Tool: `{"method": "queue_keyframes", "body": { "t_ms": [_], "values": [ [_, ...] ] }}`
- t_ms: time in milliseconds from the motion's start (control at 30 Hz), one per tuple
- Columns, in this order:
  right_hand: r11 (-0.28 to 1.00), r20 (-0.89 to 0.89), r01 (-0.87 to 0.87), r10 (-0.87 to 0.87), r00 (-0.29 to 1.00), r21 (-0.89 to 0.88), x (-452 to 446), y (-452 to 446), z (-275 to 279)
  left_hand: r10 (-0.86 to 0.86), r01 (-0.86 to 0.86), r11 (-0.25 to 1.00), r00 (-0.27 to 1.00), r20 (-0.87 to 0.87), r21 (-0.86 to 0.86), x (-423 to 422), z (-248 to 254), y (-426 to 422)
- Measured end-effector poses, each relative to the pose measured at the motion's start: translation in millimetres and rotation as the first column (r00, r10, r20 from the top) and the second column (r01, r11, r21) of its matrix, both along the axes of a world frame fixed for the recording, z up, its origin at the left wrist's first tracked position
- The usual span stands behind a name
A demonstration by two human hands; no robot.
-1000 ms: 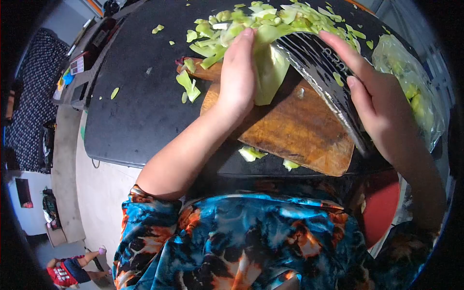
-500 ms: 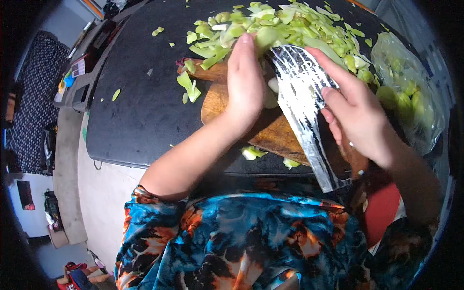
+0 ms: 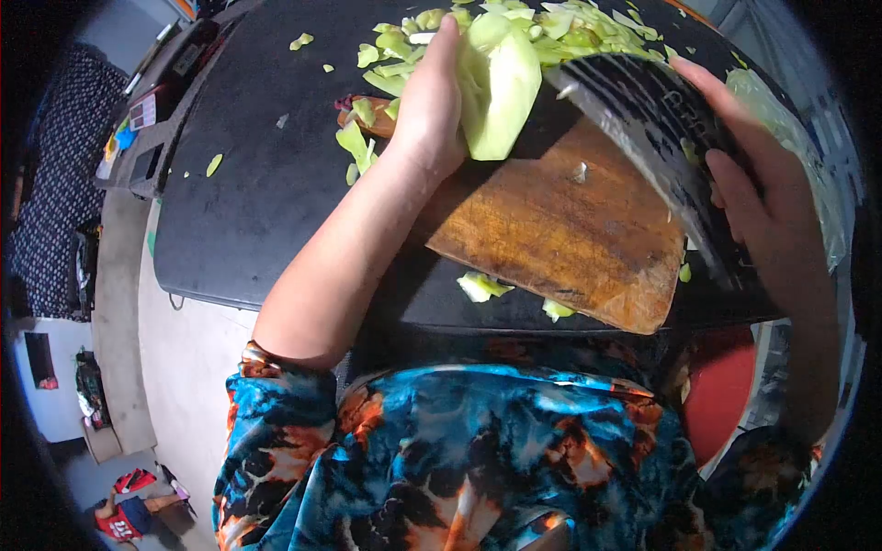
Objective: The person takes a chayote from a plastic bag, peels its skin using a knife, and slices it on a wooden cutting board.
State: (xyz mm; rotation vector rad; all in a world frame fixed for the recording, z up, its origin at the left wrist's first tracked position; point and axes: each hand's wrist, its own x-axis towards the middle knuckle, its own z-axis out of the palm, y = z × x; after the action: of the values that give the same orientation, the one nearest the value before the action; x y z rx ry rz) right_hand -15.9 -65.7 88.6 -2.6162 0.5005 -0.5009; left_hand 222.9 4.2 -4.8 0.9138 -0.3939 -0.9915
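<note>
My left hand (image 3: 432,106) is wrapped round a large, pale green cut piece of fruit or vegetable (image 3: 503,92), its smooth cut face turned to the right. The fingers behind it are partly hidden. In my right hand (image 3: 767,184) is a broad-bladed cleaver (image 3: 643,138), its dark blade wet and streaked, tilted over the right of the board. The cleaver's handle is hidden. Below both hands lies a worn wooden cutting board (image 3: 560,230), with a small pale scrap on it. Beyond the hands spreads a heap of green slices and peelings (image 3: 574,32).
The black table (image 3: 257,184) carries scattered scraps, some near its front edge (image 3: 482,286). A clear plastic bag (image 3: 785,115) lies at the right, partly behind my right hand. On the floor at lower left is another person (image 3: 129,519). A red surface (image 3: 721,395) shows at lower right.
The cleaver has swung right, away from my left hand, and its blade has turned from bright to dark. The board is more exposed. My left hand has moved slightly left, showing the green piece.
</note>
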Motion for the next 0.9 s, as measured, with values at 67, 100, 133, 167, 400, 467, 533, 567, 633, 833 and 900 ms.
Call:
{"method": "queue_keyframes", "body": {
  "t_ms": [67, 100, 133, 167, 400, 467, 533, 567, 633, 833, 900],
  "values": [
    [0.979, 0.100, -0.042, 0.063, 0.993, -0.198, -2, -2, -9, -0.037, 0.037, 0.999, 0.999, -0.019, -0.005, -7, 2, 0],
    [0.967, 0.116, -0.044, 0.075, 0.990, -0.251, -3, -2, -13, -0.056, 0.056, 0.998, 0.998, -0.027, -0.007, -10, 3, 0],
    [0.952, 0.132, -0.043, 0.087, 0.988, -0.305, -4, -1, -16, -0.060, 0.060, 0.998, 0.997, -0.042, -0.006, -13, 4, 1],
    [0.949, 0.119, -0.033, 0.073, 0.990, -0.313, -5, 2, -20, -0.065, 0.065, 0.998, 0.996, -0.057, -0.005, -17, 5, 1],
    [0.885, -0.118, -0.160, 0.120, 0.986, -0.437, -11, 28, -25, -0.104, 0.108, 0.994, 0.979, -0.174, 0.013, -19, 3, 5],
    [0.861, -0.200, -0.207, 0.126, 0.972, -0.464, -14, 26, -28, -0.110, 0.122, 0.989, 0.985, -0.130, 0.087, -20, 5, 7],
    [0.860, -0.253, -0.247, 0.144, 0.957, -0.446, -14, 25, -24, -0.145, 0.156, 0.981, 0.985, -0.097, 0.116, -20, 3, 7],
    [0.849, -0.302, -0.251, 0.115, 0.947, -0.465, -16, 26, -19, -0.177, 0.185, 0.977, 0.981, -0.085, 0.109, -19, -1, 5],
    [0.832, -0.349, -0.264, 0.092, 0.933, -0.487, -19, 26, -18, -0.234, 0.244, 0.960, 0.969, -0.083, 0.135, -20, 1, 7],
    [0.779, -0.354, -0.276, 0.076, 0.932, -0.562, -14, 28, -19, -0.233, 0.234, 0.954, 0.972, -0.026, 0.187, -19, -2, 6],
    [0.790, -0.351, -0.253, 0.052, 0.935, -0.559, -13, 30, -19, -0.207, 0.205, 0.964, 0.978, -0.005, 0.170, -24, -2, 6]
  ]
}}
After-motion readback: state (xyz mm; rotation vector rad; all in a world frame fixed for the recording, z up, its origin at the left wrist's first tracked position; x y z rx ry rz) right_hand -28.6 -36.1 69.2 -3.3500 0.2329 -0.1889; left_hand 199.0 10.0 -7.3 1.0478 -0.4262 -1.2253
